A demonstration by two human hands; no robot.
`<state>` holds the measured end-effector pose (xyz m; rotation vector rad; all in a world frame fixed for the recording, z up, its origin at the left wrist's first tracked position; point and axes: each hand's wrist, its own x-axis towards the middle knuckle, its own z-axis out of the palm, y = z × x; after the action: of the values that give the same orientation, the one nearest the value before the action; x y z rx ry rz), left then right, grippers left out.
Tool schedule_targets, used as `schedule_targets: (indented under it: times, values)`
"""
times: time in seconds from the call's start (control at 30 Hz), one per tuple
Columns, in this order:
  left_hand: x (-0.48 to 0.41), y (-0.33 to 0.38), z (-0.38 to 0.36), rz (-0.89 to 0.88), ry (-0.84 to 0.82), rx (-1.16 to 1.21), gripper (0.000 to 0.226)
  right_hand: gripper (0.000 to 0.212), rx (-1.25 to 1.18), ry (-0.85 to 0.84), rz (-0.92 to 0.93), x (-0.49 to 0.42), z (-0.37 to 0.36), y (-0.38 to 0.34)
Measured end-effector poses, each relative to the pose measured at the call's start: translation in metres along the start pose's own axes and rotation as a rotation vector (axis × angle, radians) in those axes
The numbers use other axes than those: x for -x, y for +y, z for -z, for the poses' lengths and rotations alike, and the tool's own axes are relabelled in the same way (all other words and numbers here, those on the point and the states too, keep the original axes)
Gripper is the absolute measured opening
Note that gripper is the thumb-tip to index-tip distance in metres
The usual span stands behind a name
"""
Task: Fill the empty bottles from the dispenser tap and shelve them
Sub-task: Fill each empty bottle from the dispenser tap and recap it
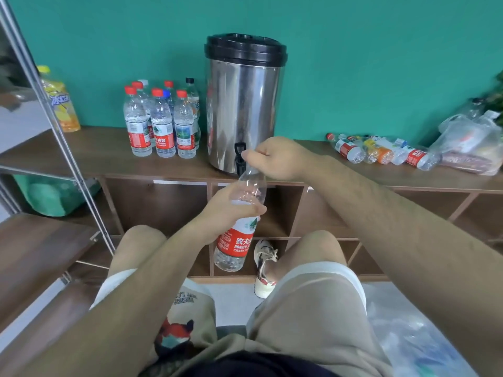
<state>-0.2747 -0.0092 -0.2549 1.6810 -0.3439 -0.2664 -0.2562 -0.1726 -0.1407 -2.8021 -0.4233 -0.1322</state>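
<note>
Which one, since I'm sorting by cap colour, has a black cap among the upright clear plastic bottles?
The clear bottle at the group's back right, nearest the silver steel dispenser; the others wear red, blue or pale caps.

The right hand (pixel 277 159) hides the mouth of the clear red-labelled plastic bottle (pixel 236 240); any cap there cannot be told.

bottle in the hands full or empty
Nearly full, it seems: a water line shows in the bottle at the left hand; the neck above is clear. The right hand covers its top.
</note>
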Motion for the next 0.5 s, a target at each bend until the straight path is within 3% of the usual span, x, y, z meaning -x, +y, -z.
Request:
schedule_targets:
  times: [0.1, 0.2, 0.33, 0.5]
  values:
    - [-0.002, -0.004, 0.011, 0.019, -0.158, 0.143, 0.048, 0.053, -0.046, -0.024, 0.119, -0.002, 0.0, 0.003]
    - [-0.009, -0.01, 0.02, 0.053, -0.209, 0.18, 0.048, 0.038, -0.044, -0.094, 0.156, -0.008, 0.002, 0.007]
    - [-0.023, -0.023, 0.027, 0.07, -0.14, 0.126, 0.052, 0.02, -0.191, -0.132, 0.175, -0.021, 0.006, 0.021]
    - [-0.048, -0.05, 0.029, 0.109, -0.015, 0.063, 0.047, 0.018, -0.355, 0.021, 0.077, -0.043, -0.019, 0.053]
